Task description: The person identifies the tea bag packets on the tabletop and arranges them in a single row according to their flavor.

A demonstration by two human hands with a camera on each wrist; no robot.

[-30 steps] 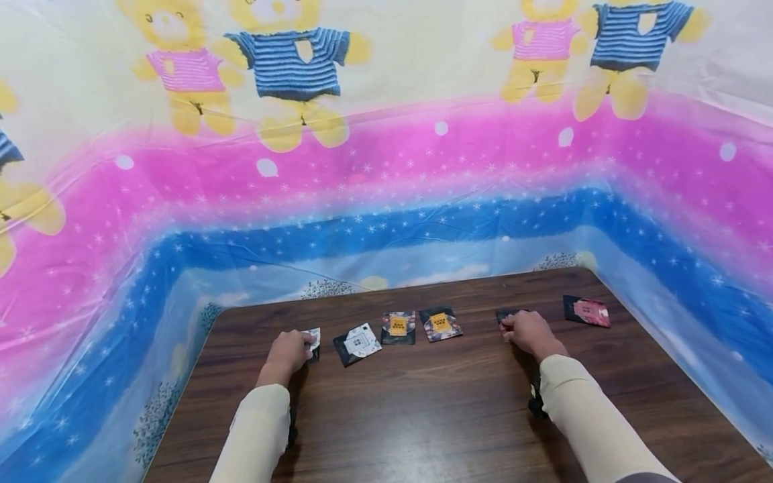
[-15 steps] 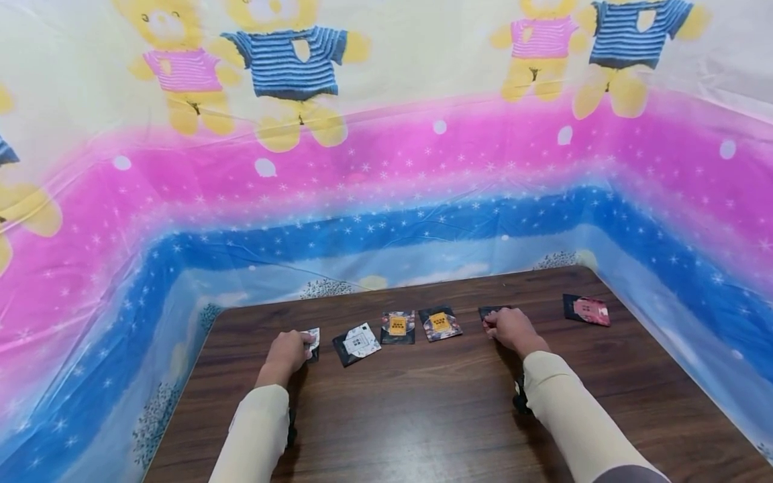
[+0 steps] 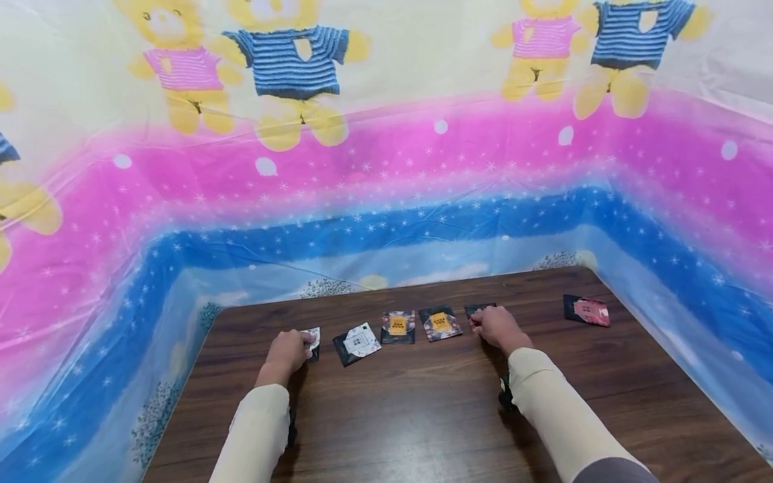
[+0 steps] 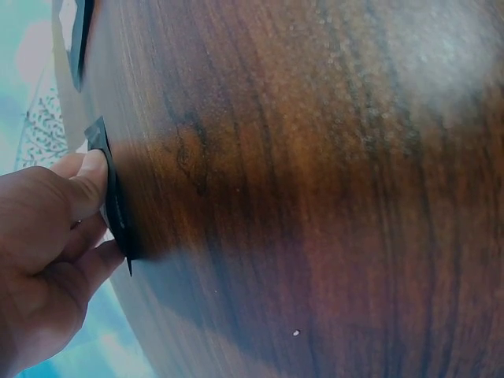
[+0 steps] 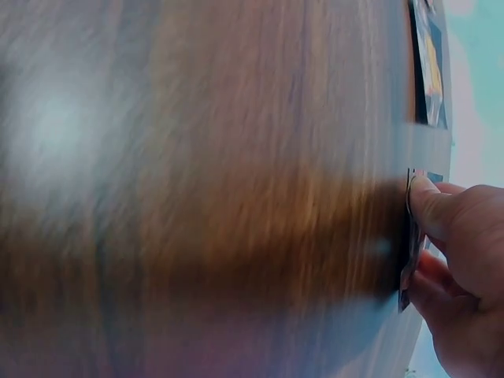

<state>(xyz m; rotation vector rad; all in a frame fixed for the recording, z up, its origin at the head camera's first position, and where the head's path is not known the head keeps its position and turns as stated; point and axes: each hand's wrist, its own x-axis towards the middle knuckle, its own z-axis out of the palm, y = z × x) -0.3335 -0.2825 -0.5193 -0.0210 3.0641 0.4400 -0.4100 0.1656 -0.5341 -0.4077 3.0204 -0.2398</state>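
At the left end of a row of flat sachets, my left hand pinches a black-and-white sachet; the left wrist view shows the thumb on its dark edge. My right hand grips a black-and-red sachet by its near side, low over the tabletop. Most of that sachet is hidden by the fingers. Just left of it lies a black sachet with an orange label. A similar orange-labelled sachet and a tilted black-and-white sachet fill the row between the hands.
A red-and-black sachet lies alone at the right of the brown wooden table. Behind the table's far edge hangs a cloth printed with bears and pink and blue bands, which also runs along both sides.
My right hand has slid leftward with the black-and-red sachet, bringing it close beside the nearer orange-labelled one. The left hand and the other sachets have stayed in place.
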